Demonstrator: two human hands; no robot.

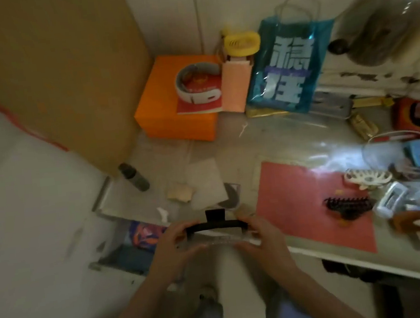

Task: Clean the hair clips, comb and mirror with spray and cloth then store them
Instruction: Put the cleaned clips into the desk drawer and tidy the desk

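Note:
A black claw hair clip (216, 225) is held between both hands just off the desk's front left edge, with something pale and see-through under it that I cannot make out. My left hand (173, 248) grips its left end and my right hand (260, 239) grips its right end. A dark spray bottle (134, 177) lies tilted at the desk's left edge. A white cloth (206, 183) lies flat behind the hands. Another black claw clip (348, 206) rests on the pink mat (299, 201), with a white claw clip (367, 177) beyond it. Comb and mirror are not identifiable.
An orange box (172, 111) with a grey neck fan stands at the back left, beside a blue plastic bag (285, 70). A wire basket (411, 158) and clutter fill the right side. A cardboard sheet (52, 71) leans at the left. An open drawer (135, 244) sits below the hands.

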